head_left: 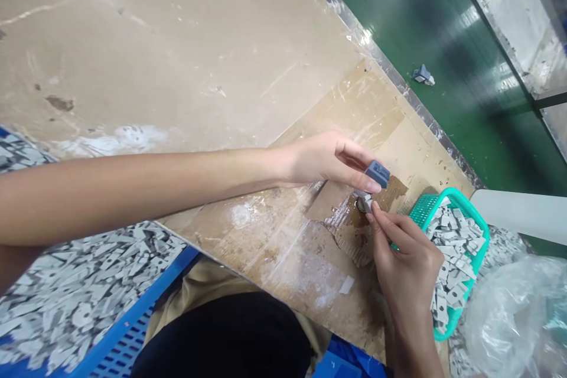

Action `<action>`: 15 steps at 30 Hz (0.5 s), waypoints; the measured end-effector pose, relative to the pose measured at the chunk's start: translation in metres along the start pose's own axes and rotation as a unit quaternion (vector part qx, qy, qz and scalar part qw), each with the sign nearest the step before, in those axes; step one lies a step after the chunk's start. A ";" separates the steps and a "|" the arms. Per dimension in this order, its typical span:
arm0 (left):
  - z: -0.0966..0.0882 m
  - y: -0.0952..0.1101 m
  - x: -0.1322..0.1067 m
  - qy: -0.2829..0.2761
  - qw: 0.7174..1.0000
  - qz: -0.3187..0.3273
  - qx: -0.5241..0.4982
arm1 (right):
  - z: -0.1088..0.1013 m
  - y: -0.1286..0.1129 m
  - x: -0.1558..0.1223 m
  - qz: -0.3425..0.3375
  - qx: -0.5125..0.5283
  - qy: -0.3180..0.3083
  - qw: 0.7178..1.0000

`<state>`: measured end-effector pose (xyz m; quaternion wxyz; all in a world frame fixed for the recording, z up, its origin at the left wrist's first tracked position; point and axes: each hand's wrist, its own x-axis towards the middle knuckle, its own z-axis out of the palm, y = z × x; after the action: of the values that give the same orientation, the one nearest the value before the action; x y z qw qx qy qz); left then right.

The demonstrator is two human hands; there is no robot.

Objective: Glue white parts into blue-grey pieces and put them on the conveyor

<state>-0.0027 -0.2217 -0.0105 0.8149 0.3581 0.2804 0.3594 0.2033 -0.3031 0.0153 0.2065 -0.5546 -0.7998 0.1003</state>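
Observation:
My left hand [330, 159] reaches across the worn brown table [199, 59] and pinches a small blue-grey plastic part [378, 173] between thumb and fingers. Just below it, my right hand [405, 260] is closed in a pinch on a small grey metal piece [364, 202] held up against the plastic part. The two hands nearly touch above a torn, stained patch of the tabletop. The metal piece is mostly covered by my fingertips.
A teal basket [425, 204] of grey-white metal pieces stands at the right, by a clear plastic bag [518, 313]. A blue crate [133, 331] of similar pieces lies at lower left. One blue-grey part [423, 75] lies on the green floor beyond the table edge.

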 end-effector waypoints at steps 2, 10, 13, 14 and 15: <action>0.000 0.000 0.000 -0.007 1.000 -0.001 0.001 | 0.001 0.000 0.000 -0.005 -0.005 0.002 1.000; 0.000 -0.005 -0.002 -0.006 0.998 0.024 0.066 | 0.002 0.000 -0.001 -0.010 -0.002 0.004 1.000; 0.002 -0.007 -0.003 -0.005 0.995 0.050 0.083 | -0.001 0.001 -0.002 0.012 0.038 0.031 0.999; 0.003 -0.008 -0.004 -0.005 0.994 0.058 0.089 | -0.002 0.001 -0.002 0.024 0.051 0.047 0.997; 0.004 -0.009 -0.004 -0.005 0.993 0.064 0.098 | -0.004 0.001 -0.003 0.037 0.064 0.066 0.995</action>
<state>0.0012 -0.2309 -0.0141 0.7527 0.4552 0.2869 0.3794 0.2066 -0.3058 0.0178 0.2898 -0.5746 -0.7556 0.1218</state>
